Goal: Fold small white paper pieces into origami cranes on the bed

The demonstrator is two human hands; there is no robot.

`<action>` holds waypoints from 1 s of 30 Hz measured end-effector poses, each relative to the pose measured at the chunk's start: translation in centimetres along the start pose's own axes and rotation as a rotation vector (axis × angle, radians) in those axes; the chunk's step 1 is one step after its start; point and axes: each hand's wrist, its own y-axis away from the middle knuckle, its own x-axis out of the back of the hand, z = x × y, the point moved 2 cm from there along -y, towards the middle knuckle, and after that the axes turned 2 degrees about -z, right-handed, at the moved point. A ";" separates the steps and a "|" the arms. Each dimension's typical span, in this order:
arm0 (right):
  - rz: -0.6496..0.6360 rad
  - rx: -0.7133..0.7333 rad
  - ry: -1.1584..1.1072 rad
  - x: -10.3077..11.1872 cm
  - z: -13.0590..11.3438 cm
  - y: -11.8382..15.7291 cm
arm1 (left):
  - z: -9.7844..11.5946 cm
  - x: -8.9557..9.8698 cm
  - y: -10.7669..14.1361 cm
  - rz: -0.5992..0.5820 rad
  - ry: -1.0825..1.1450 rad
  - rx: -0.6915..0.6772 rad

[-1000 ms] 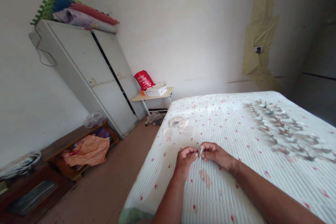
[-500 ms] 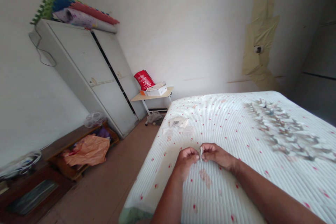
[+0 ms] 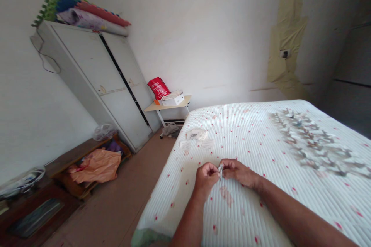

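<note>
Between my two hands is a small folded paper piece, thin and whitish-grey. My left hand pinches its left side, and my right hand pinches it from the right. Both hands are over the white ribbed bed cover with red dots. Beyond my left hand, printed paper sheets and a crumpled clear wrapper lie on the cover. Several small folded paper figures stand in rows on the right side of the bed.
A small table past the bed holds a red bag and a white box. At the left are a grey cabinet and a low wooden shelf with an orange bag.
The folded paper piece has tilted slightly between my fingers. My left hand has turned a little, and my right hand has shifted slightly left.
</note>
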 end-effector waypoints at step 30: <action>0.161 -0.008 0.035 -1.1 -1.3 -0.3 | -0.5 0.1 0.0 0.020 -0.049 -0.074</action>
